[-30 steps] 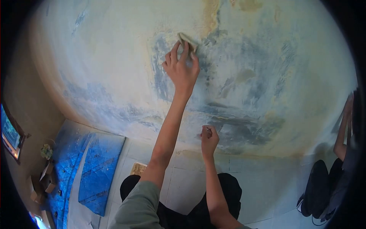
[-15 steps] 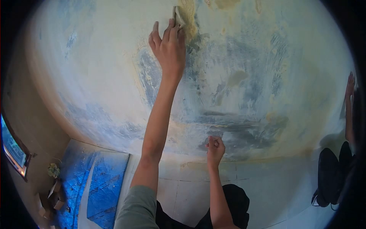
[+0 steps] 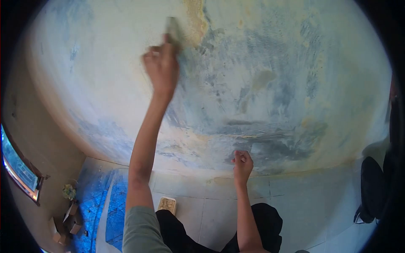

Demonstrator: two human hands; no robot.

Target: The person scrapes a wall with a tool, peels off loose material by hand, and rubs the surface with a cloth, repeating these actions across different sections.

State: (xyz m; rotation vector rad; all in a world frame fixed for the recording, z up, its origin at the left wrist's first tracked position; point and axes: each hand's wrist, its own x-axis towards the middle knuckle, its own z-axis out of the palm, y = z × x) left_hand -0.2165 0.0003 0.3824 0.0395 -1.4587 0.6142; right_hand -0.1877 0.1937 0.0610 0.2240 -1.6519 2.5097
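My left hand (image 3: pixel 161 69) is raised against the upper part of the stained wall (image 3: pixel 236 67). It grips a folded greyish piece of sandpaper (image 3: pixel 173 33), blurred by motion, with the fingers pressing it toward the surface. Just right of it runs a yellowish rough strip (image 3: pixel 196 21) of bare plaster. Lower down, my right hand (image 3: pixel 243 166) hovers near the dark grey patch at the wall's foot. Its fingers are curled in, and nothing shows in them.
A small white tray (image 3: pixel 174 201) with brownish contents sits on the tiled floor by my knee. Blue sheeting (image 3: pixel 90 211), cardboard pieces (image 3: pixel 59 232) and a window (image 3: pixel 19 164) are at left. Another person's dark-clothed leg (image 3: pixel 372 185) is at the right edge.
My left hand has swept left and slightly down with the sandpaper. The view has shifted, bringing the white tray into sight. The other person's hand at right is less visible.
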